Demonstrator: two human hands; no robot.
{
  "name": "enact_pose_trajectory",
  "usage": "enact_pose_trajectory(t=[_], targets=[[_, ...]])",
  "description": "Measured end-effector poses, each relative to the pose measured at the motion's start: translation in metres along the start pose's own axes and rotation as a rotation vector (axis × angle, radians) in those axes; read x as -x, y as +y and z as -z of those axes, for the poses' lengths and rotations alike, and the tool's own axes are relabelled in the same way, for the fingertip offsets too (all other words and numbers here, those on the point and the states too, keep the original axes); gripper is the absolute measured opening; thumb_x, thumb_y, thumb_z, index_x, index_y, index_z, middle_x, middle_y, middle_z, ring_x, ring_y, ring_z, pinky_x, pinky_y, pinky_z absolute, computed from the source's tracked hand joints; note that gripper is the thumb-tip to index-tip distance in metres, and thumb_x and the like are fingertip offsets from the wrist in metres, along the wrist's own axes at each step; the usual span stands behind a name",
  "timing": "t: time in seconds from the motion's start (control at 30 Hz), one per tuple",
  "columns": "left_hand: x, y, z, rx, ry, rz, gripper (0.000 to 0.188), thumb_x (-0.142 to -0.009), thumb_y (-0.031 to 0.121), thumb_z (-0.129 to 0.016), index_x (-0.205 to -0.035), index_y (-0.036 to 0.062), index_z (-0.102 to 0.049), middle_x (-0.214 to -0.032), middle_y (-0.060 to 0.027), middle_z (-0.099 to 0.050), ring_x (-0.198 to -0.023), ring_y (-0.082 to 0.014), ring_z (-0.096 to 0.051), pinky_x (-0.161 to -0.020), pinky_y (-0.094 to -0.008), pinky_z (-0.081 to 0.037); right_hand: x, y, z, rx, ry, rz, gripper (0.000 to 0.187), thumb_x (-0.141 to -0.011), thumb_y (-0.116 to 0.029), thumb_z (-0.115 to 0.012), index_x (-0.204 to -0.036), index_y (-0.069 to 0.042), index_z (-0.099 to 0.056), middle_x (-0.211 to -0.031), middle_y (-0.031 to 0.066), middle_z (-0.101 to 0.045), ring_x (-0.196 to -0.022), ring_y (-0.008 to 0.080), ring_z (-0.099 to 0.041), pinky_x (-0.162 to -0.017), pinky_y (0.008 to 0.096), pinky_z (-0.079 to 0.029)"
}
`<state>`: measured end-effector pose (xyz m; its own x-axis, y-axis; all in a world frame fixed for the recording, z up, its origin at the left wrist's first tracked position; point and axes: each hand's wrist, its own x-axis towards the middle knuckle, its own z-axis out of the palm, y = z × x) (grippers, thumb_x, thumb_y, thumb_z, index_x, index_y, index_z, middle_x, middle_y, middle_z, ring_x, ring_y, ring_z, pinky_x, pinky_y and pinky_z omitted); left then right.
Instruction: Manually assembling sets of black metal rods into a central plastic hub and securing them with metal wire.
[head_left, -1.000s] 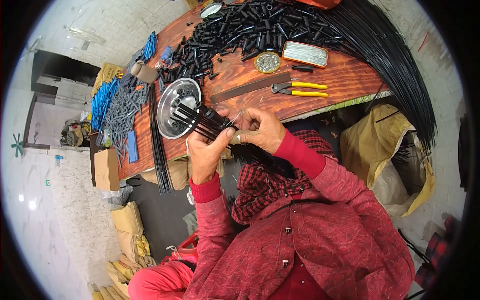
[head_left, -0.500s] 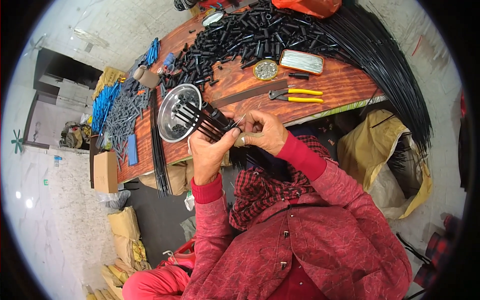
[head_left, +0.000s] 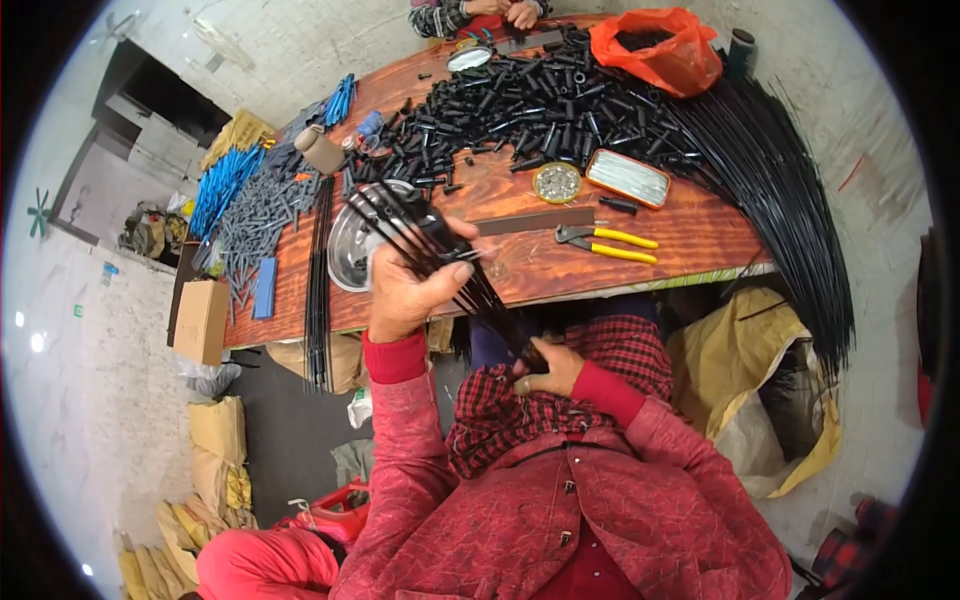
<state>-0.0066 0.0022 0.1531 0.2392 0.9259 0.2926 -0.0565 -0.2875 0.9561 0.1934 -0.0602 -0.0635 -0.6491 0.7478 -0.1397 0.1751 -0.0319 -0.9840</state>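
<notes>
A bundle of thin black rods (head_left: 492, 308) slants from the table edge down to my lap. Around its upper part my left hand (head_left: 402, 292) is closed, with black tube-like pieces among the rods and a thin pale wire near the fingers. Lower down, over the checked cloth (head_left: 500, 410), my right hand (head_left: 556, 370) wraps round the bundle's lower end. Behind my left hand stands a see-through bowl (head_left: 338, 245), partly hidden by the rods. Yellow-handled pliers (head_left: 625, 243) lie on the table to the right, beside a dark flat bar (head_left: 535, 221).
Black tubular parts (head_left: 520, 115) heap across the table's middle. Pins fill a tin (head_left: 628, 180) and a round dish (head_left: 557, 183). Long black rods (head_left: 780, 190) hang off the right edge near an orange bag (head_left: 655, 50). Another person's hands (head_left: 505, 12) are across the table.
My right hand has left the wire by my left fingers and moved down to the bundle's lower end. The view has shifted, bringing another person's hands in at the top.
</notes>
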Motion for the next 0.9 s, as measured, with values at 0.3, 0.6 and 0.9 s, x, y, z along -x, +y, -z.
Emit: enact_pose_trajectory(t=[0.3, 0.6, 0.9], targets=[[0.002, -0.018, -0.005, 0.063, -0.026, 0.090, 0.042, -0.079, 0.011, -0.075, -0.113, -0.0075, -0.059, -0.094, -0.0179, -0.071, -0.091, -0.0265, -0.071, -0.084, -0.0380, -0.058, 0.005, 0.053, -0.021, 0.242, 0.192, -0.043, 0.046, -0.092, -0.044, -0.059, -0.115, -0.004, -0.056, -0.093, 0.0210, -0.067, -0.087, 0.0394, -0.066, -0.074, 0.0449, -0.050], [-0.014, -0.015, 0.002, 0.066, -0.087, -0.043, 0.036, -0.082, 0.001, -0.069, -0.116, -0.0070, -0.059, -0.099, -0.0134, -0.070, -0.094, -0.0235, -0.069, -0.086, -0.0357, -0.056, 0.001, 0.015, -0.012, 0.277, 0.518, 0.030, 0.033, -0.092, -0.034, -0.061, -0.113, -0.007, -0.058, -0.087, 0.0185, -0.066, -0.081, 0.0392, -0.065, -0.071, 0.0432, -0.049], [-0.017, -0.064, -0.001, 0.014, -0.086, 0.104, 0.040, -0.085, 0.010, -0.071, -0.119, -0.0055, -0.057, -0.100, -0.0115, -0.068, -0.095, -0.0222, -0.068, -0.086, -0.0352, -0.055, -0.021, 0.070, -0.010, 0.255, 0.424, -0.189, 0.058, -0.092, -0.047, -0.057, -0.121, 0.002, -0.052, -0.100, 0.0295, -0.064, -0.095, 0.0454, -0.063, -0.081, 0.0492, -0.049]])
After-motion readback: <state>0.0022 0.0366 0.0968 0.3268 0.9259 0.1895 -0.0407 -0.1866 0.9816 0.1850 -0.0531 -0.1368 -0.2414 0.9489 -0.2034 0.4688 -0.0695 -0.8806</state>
